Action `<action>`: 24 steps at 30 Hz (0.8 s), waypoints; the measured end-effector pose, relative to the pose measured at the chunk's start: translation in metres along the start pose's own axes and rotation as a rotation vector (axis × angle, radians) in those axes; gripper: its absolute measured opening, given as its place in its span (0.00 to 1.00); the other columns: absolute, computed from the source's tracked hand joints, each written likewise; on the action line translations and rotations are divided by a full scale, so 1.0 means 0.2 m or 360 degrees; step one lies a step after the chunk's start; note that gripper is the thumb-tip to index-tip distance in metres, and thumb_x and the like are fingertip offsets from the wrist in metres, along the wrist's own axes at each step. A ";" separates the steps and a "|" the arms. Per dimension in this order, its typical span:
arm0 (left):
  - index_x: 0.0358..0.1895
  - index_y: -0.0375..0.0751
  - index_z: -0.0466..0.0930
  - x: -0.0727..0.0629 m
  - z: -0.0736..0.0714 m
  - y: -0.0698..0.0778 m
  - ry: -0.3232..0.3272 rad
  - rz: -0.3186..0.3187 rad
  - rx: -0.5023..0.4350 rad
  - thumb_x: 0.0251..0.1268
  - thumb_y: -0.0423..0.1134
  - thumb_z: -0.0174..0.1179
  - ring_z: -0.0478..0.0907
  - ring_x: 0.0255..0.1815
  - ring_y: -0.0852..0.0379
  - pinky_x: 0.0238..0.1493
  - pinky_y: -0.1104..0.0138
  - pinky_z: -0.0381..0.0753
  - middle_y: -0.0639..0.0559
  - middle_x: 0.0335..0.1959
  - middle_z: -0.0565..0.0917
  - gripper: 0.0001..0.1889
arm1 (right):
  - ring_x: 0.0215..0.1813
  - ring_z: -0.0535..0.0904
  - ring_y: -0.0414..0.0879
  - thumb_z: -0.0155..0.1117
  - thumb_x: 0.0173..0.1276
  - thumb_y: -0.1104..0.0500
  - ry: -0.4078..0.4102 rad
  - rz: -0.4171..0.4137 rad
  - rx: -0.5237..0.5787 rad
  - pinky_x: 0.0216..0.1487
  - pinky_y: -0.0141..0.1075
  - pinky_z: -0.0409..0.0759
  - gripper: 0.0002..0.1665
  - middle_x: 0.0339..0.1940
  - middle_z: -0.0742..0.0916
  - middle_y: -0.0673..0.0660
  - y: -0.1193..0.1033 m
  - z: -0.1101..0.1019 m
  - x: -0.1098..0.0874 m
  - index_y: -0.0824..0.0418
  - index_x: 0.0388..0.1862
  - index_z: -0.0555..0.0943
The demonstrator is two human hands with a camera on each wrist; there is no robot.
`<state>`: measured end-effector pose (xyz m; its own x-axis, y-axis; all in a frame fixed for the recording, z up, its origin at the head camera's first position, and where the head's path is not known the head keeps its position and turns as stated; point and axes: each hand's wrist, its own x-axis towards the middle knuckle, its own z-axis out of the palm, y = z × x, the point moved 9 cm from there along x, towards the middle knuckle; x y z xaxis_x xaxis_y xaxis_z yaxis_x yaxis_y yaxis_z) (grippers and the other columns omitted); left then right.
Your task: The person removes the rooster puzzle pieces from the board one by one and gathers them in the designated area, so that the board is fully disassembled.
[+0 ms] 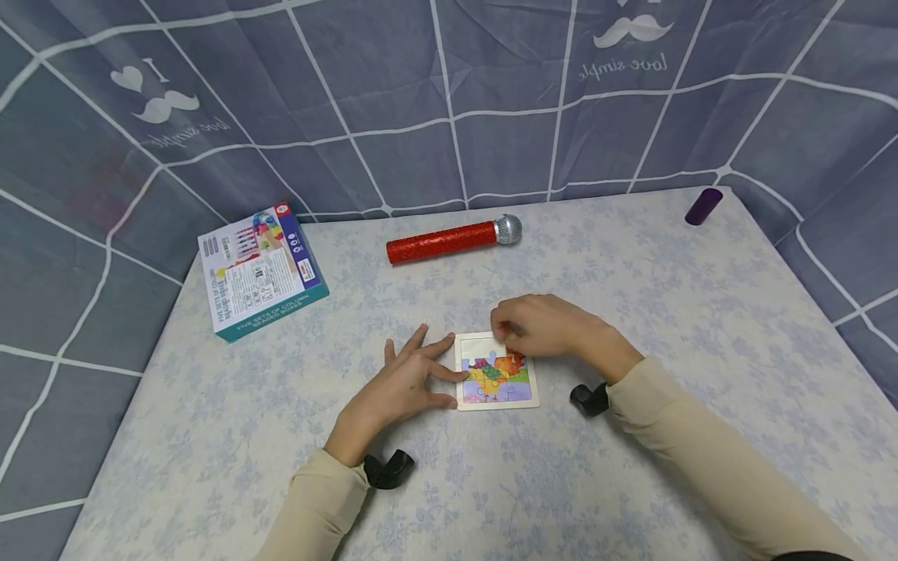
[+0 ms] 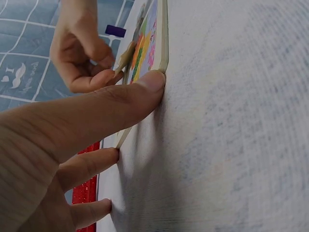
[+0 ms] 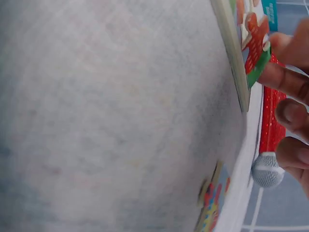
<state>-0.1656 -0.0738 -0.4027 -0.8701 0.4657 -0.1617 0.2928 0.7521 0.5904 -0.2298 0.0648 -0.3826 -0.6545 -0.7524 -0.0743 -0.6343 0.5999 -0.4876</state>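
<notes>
A square jigsaw puzzle in a white frame (image 1: 498, 406) lies on the table, its colourful pieces filling the lower part. The upper part of the tray shows bare white. My left hand (image 1: 396, 389) rests at the frame's left side with spread fingers. Its thumb (image 2: 152, 81) touches the frame's corner, and one fingertip reaches over the left edge. Above the frame's upper right, my right hand (image 1: 540, 326) pinches a puzzle piece (image 2: 126, 55) between thumb and finger. In the right wrist view that piece (image 3: 256, 46) looks red and green, tilted over the frame.
Behind the puzzle lies a red glittery microphone (image 1: 442, 243) with a silver head. A boxed set (image 1: 259, 269) sits at the back left, and a purple cylinder (image 1: 704, 206) at the back right. The right wrist view shows another colourful flat item (image 3: 212, 198) on the table.
</notes>
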 end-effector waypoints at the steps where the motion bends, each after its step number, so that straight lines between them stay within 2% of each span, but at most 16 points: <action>1: 0.49 0.51 0.88 0.00 0.00 0.00 0.0001 -0.0001 -0.0001 0.47 0.41 0.78 0.40 0.79 0.37 0.64 0.27 0.29 0.47 0.74 0.65 0.21 | 0.32 0.72 0.39 0.62 0.60 0.65 -0.0017 0.0029 0.0065 0.34 0.36 0.71 0.09 0.28 0.78 0.43 0.02 0.01 -0.01 0.49 0.29 0.78; 5: 0.50 0.51 0.88 0.00 0.00 0.00 -0.0002 0.0000 0.0007 0.47 0.41 0.78 0.40 0.79 0.37 0.64 0.27 0.29 0.47 0.74 0.65 0.22 | 0.31 0.72 0.42 0.67 0.61 0.64 -0.0071 0.0119 0.0347 0.34 0.35 0.71 0.11 0.32 0.81 0.46 0.07 0.03 -0.02 0.54 0.42 0.82; 7: 0.50 0.51 0.88 0.00 0.00 0.00 -0.0005 -0.0005 0.0009 0.47 0.42 0.78 0.40 0.79 0.37 0.64 0.27 0.29 0.47 0.74 0.65 0.22 | 0.30 0.71 0.43 0.69 0.61 0.65 -0.0081 0.0152 0.0468 0.33 0.34 0.71 0.12 0.33 0.82 0.47 0.08 0.04 -0.03 0.57 0.44 0.84; 13: 0.50 0.51 0.88 0.00 0.00 0.00 0.0005 -0.0012 0.0005 0.46 0.42 0.78 0.40 0.79 0.37 0.64 0.27 0.29 0.47 0.73 0.66 0.22 | 0.28 0.72 0.43 0.70 0.61 0.65 -0.0029 0.0196 0.0646 0.31 0.33 0.71 0.06 0.30 0.85 0.48 0.12 0.02 -0.05 0.58 0.38 0.87; 18: 0.50 0.51 0.88 0.00 0.00 0.00 0.0005 -0.0010 -0.0005 0.46 0.42 0.78 0.40 0.79 0.37 0.64 0.28 0.29 0.47 0.74 0.65 0.22 | 0.29 0.74 0.45 0.69 0.63 0.65 -0.0025 0.0223 0.0784 0.28 0.33 0.70 0.06 0.31 0.87 0.49 0.14 0.02 -0.06 0.58 0.38 0.87; 24: 0.50 0.51 0.88 0.00 0.00 0.00 0.0013 -0.0009 -0.0006 0.46 0.42 0.78 0.40 0.79 0.37 0.65 0.28 0.28 0.48 0.74 0.65 0.22 | 0.35 0.77 0.46 0.68 0.65 0.63 -0.0017 0.0298 0.0913 0.33 0.34 0.74 0.07 0.37 0.89 0.53 0.21 -0.01 -0.11 0.61 0.41 0.89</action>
<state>-0.1654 -0.0734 -0.4031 -0.8748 0.4578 -0.1586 0.2865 0.7528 0.5927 -0.2427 0.1065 -0.4005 -0.7276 -0.6525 -0.2117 -0.1835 0.4825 -0.8564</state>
